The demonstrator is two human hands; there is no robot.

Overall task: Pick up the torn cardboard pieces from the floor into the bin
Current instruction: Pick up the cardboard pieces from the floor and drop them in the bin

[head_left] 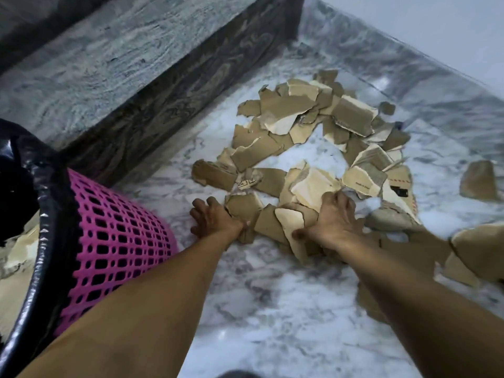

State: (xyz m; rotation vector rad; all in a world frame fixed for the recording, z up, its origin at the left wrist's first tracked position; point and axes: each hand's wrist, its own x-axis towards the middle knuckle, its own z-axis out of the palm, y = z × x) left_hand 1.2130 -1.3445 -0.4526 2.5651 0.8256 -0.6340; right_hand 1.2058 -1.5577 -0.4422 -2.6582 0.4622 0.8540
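We are looking at what seems a home interior, perhaps a landing by stairs: a polished grey-veined marble floor [272, 309] is running up to a marble step [81, 66], a plain pale wall [450, 31] is rising beyond, and a pink household bin [114, 241] is standing nearby.

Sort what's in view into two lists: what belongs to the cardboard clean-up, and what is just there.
Belongs to the job:
- torn cardboard pieces scattered on the floor
- pink mesh bin with black liner, some cardboard already inside
- left hand and right hand, both on pieces at the near edge of the pile

Just there:
- marble floor
- stone step
- white wall
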